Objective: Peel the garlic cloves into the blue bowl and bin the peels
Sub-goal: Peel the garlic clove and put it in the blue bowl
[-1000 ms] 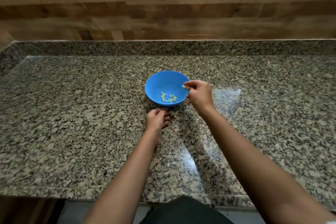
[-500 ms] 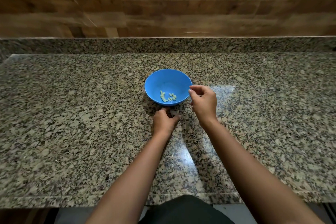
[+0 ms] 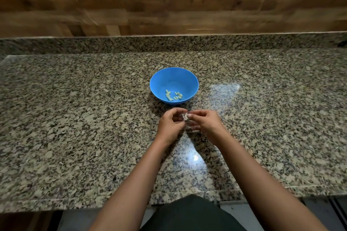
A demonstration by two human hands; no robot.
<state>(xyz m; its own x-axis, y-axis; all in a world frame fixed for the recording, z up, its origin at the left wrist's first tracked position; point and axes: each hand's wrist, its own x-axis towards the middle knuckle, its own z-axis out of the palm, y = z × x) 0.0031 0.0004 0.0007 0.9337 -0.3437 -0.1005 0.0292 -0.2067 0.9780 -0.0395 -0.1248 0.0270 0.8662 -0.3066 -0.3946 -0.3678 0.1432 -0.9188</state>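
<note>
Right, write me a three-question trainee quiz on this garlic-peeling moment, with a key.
1. True or false: the blue bowl already holds peeled garlic cloves.
2. Where are the left hand and right hand? A) inside the bowl B) on the person's side of the bowl, over the granite countertop C) far left of the bowl
3. What whitish thing do both hands pinch between them?
Key: 1 true; 2 B; 3 an unpeeled garlic clove.
</note>
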